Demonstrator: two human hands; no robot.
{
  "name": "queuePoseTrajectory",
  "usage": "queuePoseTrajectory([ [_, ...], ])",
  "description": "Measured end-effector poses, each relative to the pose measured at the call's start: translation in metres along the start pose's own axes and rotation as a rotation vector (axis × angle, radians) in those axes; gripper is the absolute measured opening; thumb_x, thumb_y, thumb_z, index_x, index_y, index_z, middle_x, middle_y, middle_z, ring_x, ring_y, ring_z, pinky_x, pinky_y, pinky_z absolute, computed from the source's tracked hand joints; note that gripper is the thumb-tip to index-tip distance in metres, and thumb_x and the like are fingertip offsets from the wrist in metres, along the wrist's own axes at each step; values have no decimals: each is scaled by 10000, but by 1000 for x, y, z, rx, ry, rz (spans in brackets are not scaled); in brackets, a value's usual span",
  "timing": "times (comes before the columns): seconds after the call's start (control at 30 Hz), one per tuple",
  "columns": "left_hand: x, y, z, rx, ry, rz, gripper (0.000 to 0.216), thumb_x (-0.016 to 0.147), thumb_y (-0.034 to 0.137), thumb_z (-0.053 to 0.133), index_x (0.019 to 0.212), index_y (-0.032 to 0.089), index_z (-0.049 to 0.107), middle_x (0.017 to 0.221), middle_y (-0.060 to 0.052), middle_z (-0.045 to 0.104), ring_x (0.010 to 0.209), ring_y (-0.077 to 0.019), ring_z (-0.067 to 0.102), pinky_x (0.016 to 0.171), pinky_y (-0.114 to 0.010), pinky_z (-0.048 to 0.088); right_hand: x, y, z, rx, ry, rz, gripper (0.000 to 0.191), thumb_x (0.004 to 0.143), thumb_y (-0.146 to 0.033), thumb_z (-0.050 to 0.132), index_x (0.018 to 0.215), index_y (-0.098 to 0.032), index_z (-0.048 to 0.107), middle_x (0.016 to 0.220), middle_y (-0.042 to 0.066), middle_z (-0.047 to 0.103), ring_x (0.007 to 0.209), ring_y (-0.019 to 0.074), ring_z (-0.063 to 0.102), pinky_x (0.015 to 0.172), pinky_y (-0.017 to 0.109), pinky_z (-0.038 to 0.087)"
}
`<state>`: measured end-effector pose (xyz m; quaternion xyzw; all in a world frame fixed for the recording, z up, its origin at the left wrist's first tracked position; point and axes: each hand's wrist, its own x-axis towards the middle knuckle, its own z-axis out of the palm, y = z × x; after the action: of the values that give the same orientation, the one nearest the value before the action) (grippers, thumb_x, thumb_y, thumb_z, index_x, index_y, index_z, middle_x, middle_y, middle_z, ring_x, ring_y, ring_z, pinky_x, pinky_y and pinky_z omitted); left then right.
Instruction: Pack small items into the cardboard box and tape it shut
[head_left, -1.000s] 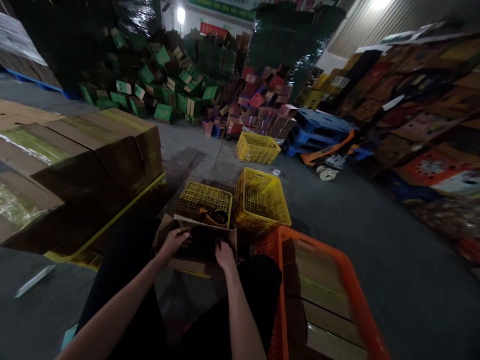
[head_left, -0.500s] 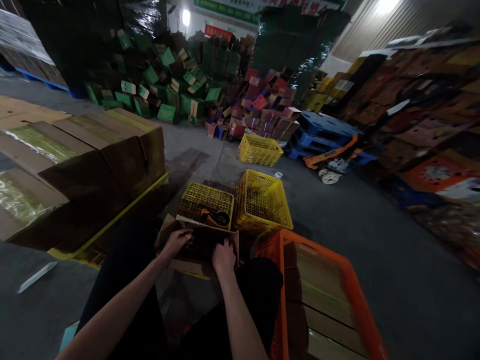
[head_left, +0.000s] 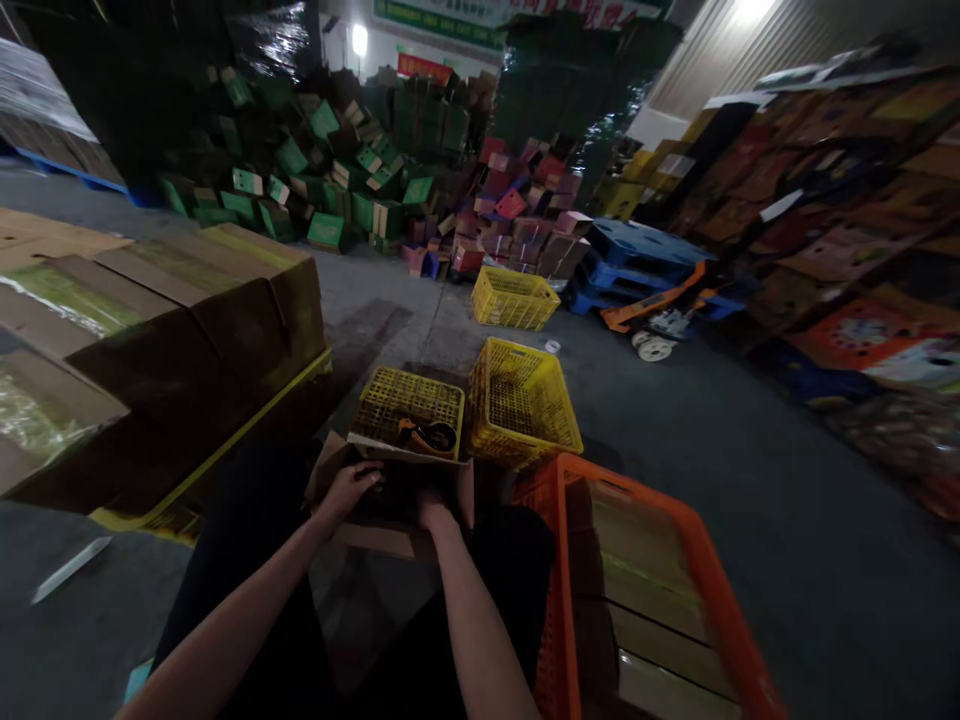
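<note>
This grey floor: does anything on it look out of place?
Yes. At the back, the heap of green cardboard boxes lies tumbled at all angles, unlike the brown cardboard boxes lined up in the orange plastic crate. A long white strip lies loose on the floor at left.

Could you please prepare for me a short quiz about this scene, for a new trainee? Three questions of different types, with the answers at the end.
1. True or false: the person's right hand reaches into the open cardboard box.

2. Multiple choice: which colour are the stacked pallets beside the pallet jack?
A) red
B) blue
C) white

3. Fill in the missing word: the orange-and-black tool just beyond the box lies on a yellow plastic ____.

Key:
1. True; the fingers are hard to see in the dark interior.
2. B) blue.
3. Crate.
</note>
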<state>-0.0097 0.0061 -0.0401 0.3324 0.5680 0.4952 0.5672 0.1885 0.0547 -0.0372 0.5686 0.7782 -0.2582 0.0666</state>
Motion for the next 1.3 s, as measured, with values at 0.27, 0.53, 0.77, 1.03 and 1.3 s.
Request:
queuePoseTrajectory([
  [0.27, 4, -3, -1, -17, 9, -27, 544, 675, 410, 800, 1117, 109, 702, 878, -106, 770, 773, -237, 736, 729, -303, 548, -20, -7, -11, 48, 194, 148, 252, 916, -240, 572, 1067, -122, 735, 1098, 202, 725, 1083, 301, 669, 907, 346, 474],
  [0.53, -8, 13, 10, -21, -89, -44, 602, 708, 484, 795, 1168, 109, 693, 1089, -139, 740, 978, -294, 708, 784, -333, 558, -26, -3, -27, 843, 385, 36, 256, 784, -397, 685, 898, -173, 734, 905, 71, 756, 871, 235, 695, 782, 306, 508],
  [0.77, -20, 30, 17, 1, -336, 47, 682, 703, 486, 821, 1261, 136, 645, 1231, -149, 687, 1156, -330, 625, 915, -376, 518, -36, -18, -23, 1394, 268, -61, 511, 648, -355, 806, 1105, -232, 614, 999, 35, 721, 932, 229, 670, 781, 325, 535],
  [1.03, -25, 37, 14, 70, -316, 69, 594, 700, 436, 815, 1171, 112, 656, 1049, -114, 725, 930, -279, 683, 797, -333, 517, -54, -30, -44, 1434, 156, -279, 432, 757, -341, 779, 1159, -238, 659, 1154, 36, 708, 1085, 227, 635, 967, 346, 476],
  [1.3, -32, 42, 16, -17, -400, 59, 657, 699, 429, 832, 1256, 151, 621, 1114, -105, 707, 1014, -289, 662, 853, -345, 513, -50, -22, -44, 1333, 304, -208, 326, 769, -443, 759, 995, -207, 763, 973, 39, 758, 898, 224, 668, 846, 327, 497],
])
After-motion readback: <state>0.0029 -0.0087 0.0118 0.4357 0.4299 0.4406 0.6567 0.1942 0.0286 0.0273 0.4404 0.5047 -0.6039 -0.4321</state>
